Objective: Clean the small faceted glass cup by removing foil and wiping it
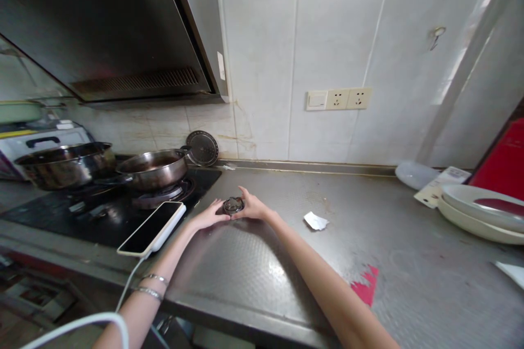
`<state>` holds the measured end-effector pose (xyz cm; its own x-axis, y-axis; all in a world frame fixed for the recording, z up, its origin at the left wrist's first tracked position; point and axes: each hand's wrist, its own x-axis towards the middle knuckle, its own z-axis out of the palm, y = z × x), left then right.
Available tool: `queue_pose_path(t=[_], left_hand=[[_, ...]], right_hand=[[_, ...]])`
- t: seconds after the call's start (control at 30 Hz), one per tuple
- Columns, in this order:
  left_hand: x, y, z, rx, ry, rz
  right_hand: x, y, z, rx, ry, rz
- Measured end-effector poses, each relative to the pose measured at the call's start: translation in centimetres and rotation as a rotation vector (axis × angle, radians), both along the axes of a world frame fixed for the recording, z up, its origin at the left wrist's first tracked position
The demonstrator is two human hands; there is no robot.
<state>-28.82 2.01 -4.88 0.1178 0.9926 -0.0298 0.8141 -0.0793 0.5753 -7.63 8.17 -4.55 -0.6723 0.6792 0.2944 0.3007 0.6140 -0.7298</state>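
A small round dark object [233,206] with a shiny, glass-like rim rests on the steel counter [229,267] beside the stove. Its exact kind I cannot make out. From the left, my left hand [209,216] curls against its side, thumb toward the near edge. My right hand [252,206] grips it from the right, with a finger at the far side and the thumb at the near side. Together the fingers surround it, and its top stays visible between them.
A phone [149,230] with a white cable lies on the stove's front right corner. Two steel pans [153,170] stand on the black stove [102,223]. Right of my hands are a white paper scrap [316,221], a red patch [366,286] and stacked plates [483,218].
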Motion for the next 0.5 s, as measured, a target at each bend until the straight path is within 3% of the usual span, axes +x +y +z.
queue_pose_path(t=[0.13, 0.23, 0.33, 0.5], left_hand=[[0.3, -0.6, 0.7, -0.017, 0.029, -0.005], [0.2, -1.1, 1.8, -0.044, 0.055, 0.045], [0.0, -1.3, 3.2, -0.049, 0.017, 0.094], [2.5, -1.2, 6.3, 0.177, -0.008, 0.168]], right_hand=[[0.5, -0.2, 0.6, -0.006, -0.010, -0.019], [2.5, -0.2, 1.9, -0.004, -0.017, -0.109], [6.4, 0.3, 3.4, 0.071, -0.019, -0.213], [14.9, 0.8, 4.1, 0.122, -0.034, -0.372]])
